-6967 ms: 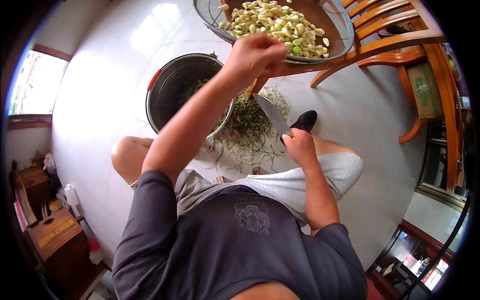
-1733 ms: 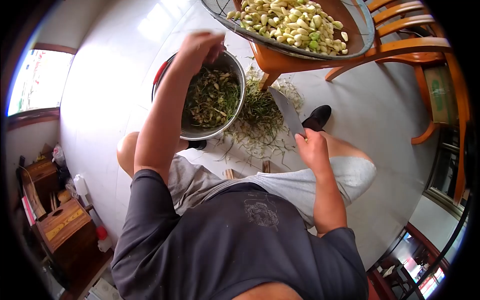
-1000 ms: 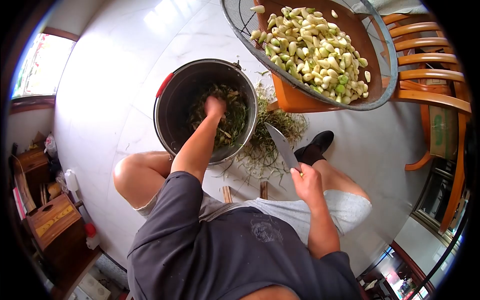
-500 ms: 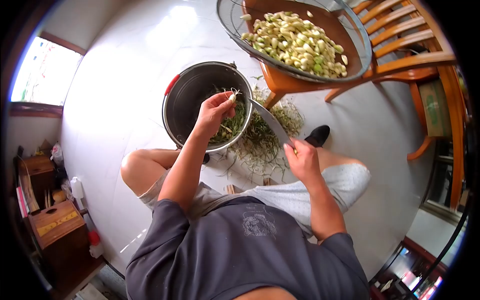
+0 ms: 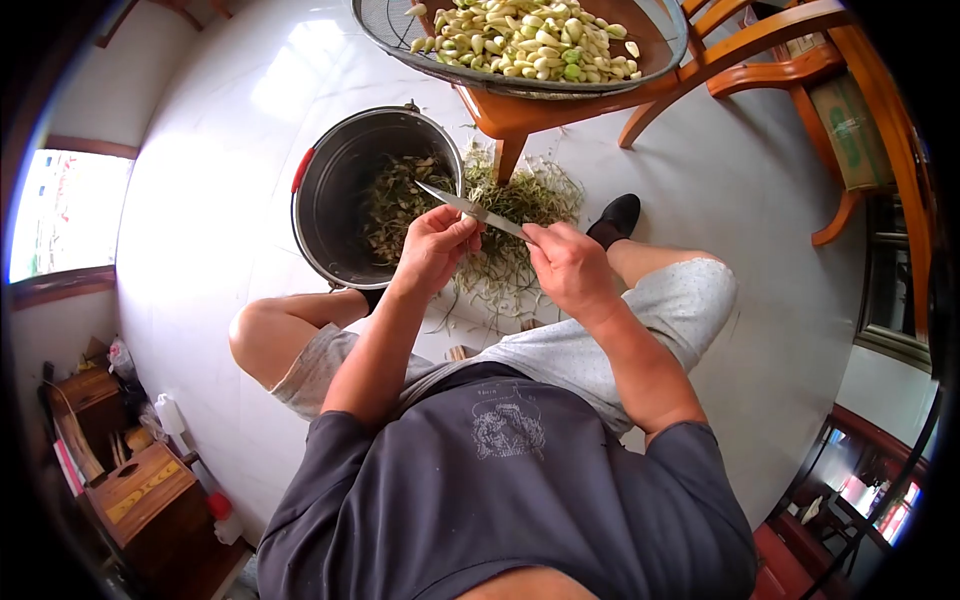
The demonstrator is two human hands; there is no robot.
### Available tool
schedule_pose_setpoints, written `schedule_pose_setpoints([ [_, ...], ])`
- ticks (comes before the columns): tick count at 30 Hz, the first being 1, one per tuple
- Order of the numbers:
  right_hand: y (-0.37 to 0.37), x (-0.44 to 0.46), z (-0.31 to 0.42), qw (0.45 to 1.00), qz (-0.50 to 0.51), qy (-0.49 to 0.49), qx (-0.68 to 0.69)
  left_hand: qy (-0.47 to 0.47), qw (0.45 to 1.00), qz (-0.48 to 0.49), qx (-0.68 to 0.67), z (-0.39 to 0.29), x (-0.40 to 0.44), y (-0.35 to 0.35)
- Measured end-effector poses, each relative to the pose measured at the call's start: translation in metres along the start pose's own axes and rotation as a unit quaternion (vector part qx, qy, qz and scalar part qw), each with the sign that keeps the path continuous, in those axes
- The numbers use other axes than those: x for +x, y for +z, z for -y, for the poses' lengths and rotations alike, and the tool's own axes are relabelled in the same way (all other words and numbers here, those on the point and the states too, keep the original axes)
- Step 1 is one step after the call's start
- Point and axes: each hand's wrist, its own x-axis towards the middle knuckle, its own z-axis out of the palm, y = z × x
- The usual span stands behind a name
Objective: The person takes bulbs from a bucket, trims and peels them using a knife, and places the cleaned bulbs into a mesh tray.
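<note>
My left hand (image 5: 432, 252) is closed in a pinch just past the front rim of the metal bucket (image 5: 325, 200), around a small white bulb that the fingers and blade mostly hide. My right hand (image 5: 578, 272) grips a knife (image 5: 496, 222) by its handle. Its blade points up and left, crossing over the fingertips of my left hand at the bulb. Green and pale trimmings (image 5: 395, 205) lie inside the bucket. On the floor to its right spreads a heap of stringy roots and stalks (image 5: 535, 200).
A wide mesh sieve (image 5: 400, 58) full of peeled white bulbs (image 5: 540, 42) rests on a wooden chair (image 5: 520, 118) at the top. My shoe (image 5: 617, 215) is right of the heap. Wooden boxes (image 5: 145, 490) stand at the lower left.
The two hands have come together, and the knife blade has swung left onto the bulb. My left hand has moved down out of the bucket opening. The view has shifted.
</note>
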Motion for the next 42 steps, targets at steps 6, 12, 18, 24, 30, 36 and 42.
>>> schedule_pose_setpoints([
  [6,-0.002,-0.005,0.0,0.999,-0.002,-0.01,-0.036,0.003,0.999,-0.033,0.018,0.004,0.003,0.01],
  [12,0.001,-0.006,-0.006,0.997,-0.022,-0.028,-0.061,0.011,0.991,-0.061,0.118,0.012,0.009,0.004],
  [18,0.002,-0.008,-0.005,0.995,-0.031,-0.04,-0.089,0.024,0.98,-0.08,0.183,0.004,0.005,0.011],
  [24,0.001,-0.008,-0.003,0.995,-0.028,-0.037,-0.087,0.03,0.988,-0.049,0.142,0.006,0.006,0.009],
  [30,0.002,-0.008,-0.003,0.995,-0.026,-0.035,-0.085,0.016,0.986,-0.038,0.162,0.006,0.005,0.01],
  [36,0.002,-0.008,-0.003,0.996,-0.023,-0.029,-0.081,0.027,0.99,-0.032,0.137,0.011,0.006,0.01],
  [42,-0.001,-0.008,-0.003,0.997,-0.027,-0.032,-0.064,0.018,0.987,-0.031,0.158,0.007,0.005,0.013],
])
